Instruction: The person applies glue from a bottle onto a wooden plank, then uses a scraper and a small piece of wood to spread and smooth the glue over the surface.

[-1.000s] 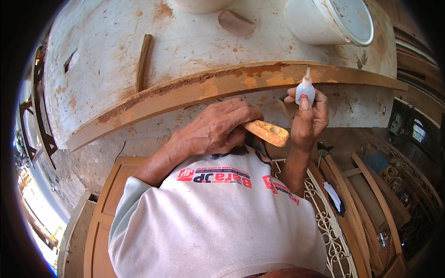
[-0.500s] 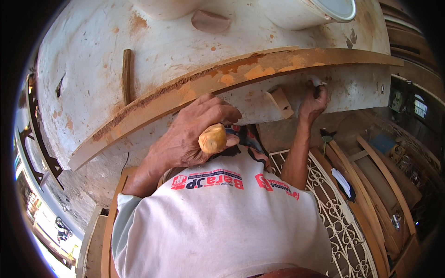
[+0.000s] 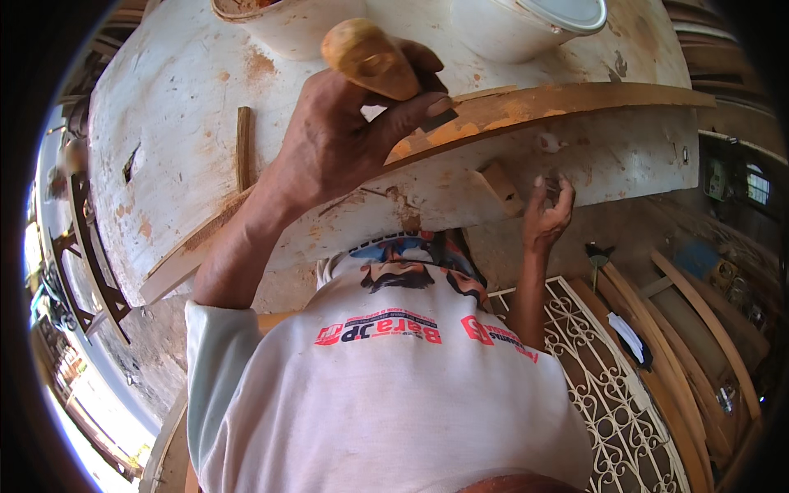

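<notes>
My left hand (image 3: 329,140) is raised over the wooden strip, closed round a putty knife (image 3: 370,59) with a rounded, yellowish wooden handle. A bit of its flat, dark blade shows below my thumb. Beneath it runs a long curved wooden strip (image 3: 567,102) with orange filler patches, lying across the table; my hand and forearm cover part of it. At the table's near edge, my right hand (image 3: 549,215) has its fingers apart and half curled, with nothing visible in them. A small whitish crumpled piece (image 3: 551,142) lies just beyond those fingers. Left of them is a small wooden block (image 3: 500,187).
Two white buckets stand at the back: one with brownish stuff inside (image 3: 288,29), one lidded (image 3: 526,31). A short wooden stick (image 3: 245,148) lies on the stained white table (image 3: 177,140). Right of my body are a scrolled metal grille (image 3: 616,411) and wooden boards (image 3: 699,329).
My left hand has lifted the putty knife up and away from my body, over the strip. The right hand has let go of the whitish piece and drawn back toward me.
</notes>
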Motion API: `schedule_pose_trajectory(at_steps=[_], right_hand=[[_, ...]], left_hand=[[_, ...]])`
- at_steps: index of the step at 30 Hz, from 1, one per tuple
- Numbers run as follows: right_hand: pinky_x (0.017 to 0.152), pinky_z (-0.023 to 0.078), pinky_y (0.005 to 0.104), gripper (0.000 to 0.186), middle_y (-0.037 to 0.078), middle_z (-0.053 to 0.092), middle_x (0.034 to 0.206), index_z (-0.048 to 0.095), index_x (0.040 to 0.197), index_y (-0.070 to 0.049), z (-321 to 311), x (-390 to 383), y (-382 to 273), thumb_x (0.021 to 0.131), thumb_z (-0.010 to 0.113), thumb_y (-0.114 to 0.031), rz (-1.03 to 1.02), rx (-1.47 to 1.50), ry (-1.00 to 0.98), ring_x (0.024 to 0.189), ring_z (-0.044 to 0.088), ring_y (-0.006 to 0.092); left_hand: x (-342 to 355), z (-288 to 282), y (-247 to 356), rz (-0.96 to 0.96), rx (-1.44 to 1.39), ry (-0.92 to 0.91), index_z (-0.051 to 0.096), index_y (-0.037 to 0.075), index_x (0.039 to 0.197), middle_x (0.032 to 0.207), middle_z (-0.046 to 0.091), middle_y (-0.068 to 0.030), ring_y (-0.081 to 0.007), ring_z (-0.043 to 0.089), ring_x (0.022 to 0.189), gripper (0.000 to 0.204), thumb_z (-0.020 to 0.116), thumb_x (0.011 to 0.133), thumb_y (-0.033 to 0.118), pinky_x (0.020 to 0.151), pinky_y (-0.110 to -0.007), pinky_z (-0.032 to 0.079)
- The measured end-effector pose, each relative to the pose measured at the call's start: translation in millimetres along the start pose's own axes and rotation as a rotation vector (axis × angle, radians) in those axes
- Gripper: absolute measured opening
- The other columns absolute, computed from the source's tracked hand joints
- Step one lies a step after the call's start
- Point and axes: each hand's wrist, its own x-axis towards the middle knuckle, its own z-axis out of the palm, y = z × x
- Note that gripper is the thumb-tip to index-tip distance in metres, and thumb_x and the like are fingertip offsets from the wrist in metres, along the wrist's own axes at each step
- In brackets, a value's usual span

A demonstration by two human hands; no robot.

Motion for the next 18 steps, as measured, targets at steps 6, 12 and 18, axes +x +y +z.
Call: schedule_pose_trajectory(at_steps=[6, 12, 18], right_hand=[[0.1, 0.049, 0.0507, 0.049, 0.023, 0.06, 0.13, 0.061, 0.13, 0.001, 2, -31, -32, 0.09, 0.079, -0.022, -0.348, -0.193, -0.239, 0.118, 0.058, 0.042], [0.102, 0.048, 0.0518, 0.052, 0.022, 0.061, 0.13, 0.062, 0.13, 0.001, 5, -31, -32, 0.083, 0.08, -0.014, -0.324, -0.147, -0.208, 0.119, 0.057, 0.0434], [0.1, 0.048, 0.0519, 0.05, 0.023, 0.062, 0.127, 0.063, 0.128, 0.001, 6, -30, -26, 0.083, 0.081, -0.013, -0.331, -0.151, -0.202, 0.117, 0.058, 0.0429]], left_hand=[[37, 14, -20, -0.07, 0.108, -0.142, 0.066, -0.001, 0.12, 0.109, 0.073, -0.01, -0.0203, 0.076, 0.1, 0.024, 0.07, 0.102, 0.015, 0.088, -0.034, 0.062], [65, 33, -37, 0.088, 0.137, -0.111, 0.065, 0.004, 0.119, 0.093, 0.076, -0.0127, -0.0239, 0.075, 0.081, 0.028, 0.069, 0.102, 0.026, 0.073, -0.04, 0.058], [75, 44, -37, 0.078, 0.087, -0.156, 0.064, 0.001, 0.118, 0.091, 0.076, -0.0134, -0.0241, 0.075, 0.081, 0.028, 0.068, 0.104, 0.025, 0.073, -0.04, 0.059]])
